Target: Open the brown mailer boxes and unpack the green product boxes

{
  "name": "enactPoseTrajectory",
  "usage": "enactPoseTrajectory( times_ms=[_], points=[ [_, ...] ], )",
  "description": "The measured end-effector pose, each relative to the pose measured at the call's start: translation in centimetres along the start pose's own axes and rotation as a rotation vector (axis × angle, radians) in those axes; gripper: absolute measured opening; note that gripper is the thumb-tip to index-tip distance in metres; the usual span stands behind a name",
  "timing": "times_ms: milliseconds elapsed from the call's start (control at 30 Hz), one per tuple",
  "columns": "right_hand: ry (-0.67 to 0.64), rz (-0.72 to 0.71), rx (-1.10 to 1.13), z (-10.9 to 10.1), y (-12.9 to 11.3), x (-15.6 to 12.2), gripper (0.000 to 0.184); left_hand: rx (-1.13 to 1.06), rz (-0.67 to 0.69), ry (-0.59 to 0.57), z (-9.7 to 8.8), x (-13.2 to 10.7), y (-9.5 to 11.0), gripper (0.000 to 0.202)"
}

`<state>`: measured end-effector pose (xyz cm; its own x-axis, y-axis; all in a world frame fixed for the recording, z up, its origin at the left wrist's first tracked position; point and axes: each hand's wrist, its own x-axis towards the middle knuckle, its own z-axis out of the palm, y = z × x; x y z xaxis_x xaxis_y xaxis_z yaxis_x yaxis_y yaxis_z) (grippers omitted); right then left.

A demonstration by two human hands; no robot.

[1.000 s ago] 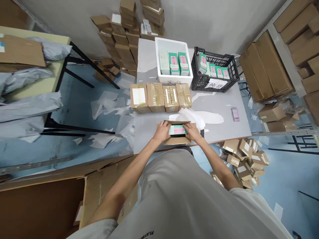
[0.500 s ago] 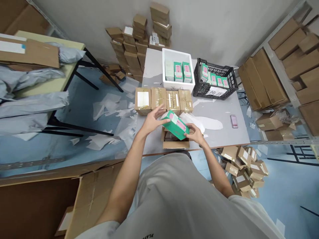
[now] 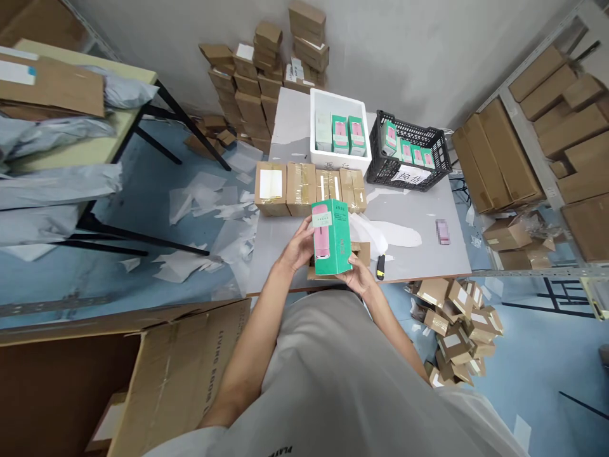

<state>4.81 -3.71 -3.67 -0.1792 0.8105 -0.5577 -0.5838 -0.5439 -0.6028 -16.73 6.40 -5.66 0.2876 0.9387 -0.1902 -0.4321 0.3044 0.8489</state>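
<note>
Between my two hands is a green product box point(image 3: 338, 238) with a pink item pictured on one side, turned so two of its faces show. My left hand point(image 3: 298, 246) grips its left side. Fingers of my right hand point(image 3: 358, 276) hold its lower right corner. Partly hidden beneath it, an open cardboard carton point(image 3: 362, 252) sits at the table's front edge. A utility knife point(image 3: 380, 266), black and yellow, lies just right of the carton, beside crumpled white paper point(image 3: 373, 236).
Taped brown cartons point(image 3: 301, 188) stand in a row behind my hands. Farther back are a white bin point(image 3: 314, 127) and a black crate point(image 3: 404, 171), both with green boxes inside. Cartons point(image 3: 457, 346) are piled on the floor at right. A side table point(image 3: 136, 105) holds grey parcels.
I have turned the green box from a slanted lie to upright and brought it closer. My right hand moved to its lower corner, uncovering the utility knife.
</note>
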Motion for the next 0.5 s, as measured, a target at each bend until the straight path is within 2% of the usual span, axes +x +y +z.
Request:
enactPoseTrajectory(
  times_ms=[200,367,433,500],
  points=[
    [0.084,0.08,0.114,-0.2,0.8,-0.7,0.035,-0.037,0.008,0.03,0.4,0.2,-0.2,0.089],
    [0.097,0.194,0.155,-0.9,1.0,-1.1,0.024,-0.084,-0.009,0.088,-0.5,0.5,-0.2,0.073],
    [0.102,0.176,0.141,-1.1,0.6,-1.2,0.022,-0.06,-0.016,0.094,-1.1,0.3,-0.2,0.073],
    [0.113,0.118,0.086,-1.3,-0.2,-1.2,0.028,-0.015,-0.023,0.081,-1.9,-0.1,0.0,0.083]
  ],
)
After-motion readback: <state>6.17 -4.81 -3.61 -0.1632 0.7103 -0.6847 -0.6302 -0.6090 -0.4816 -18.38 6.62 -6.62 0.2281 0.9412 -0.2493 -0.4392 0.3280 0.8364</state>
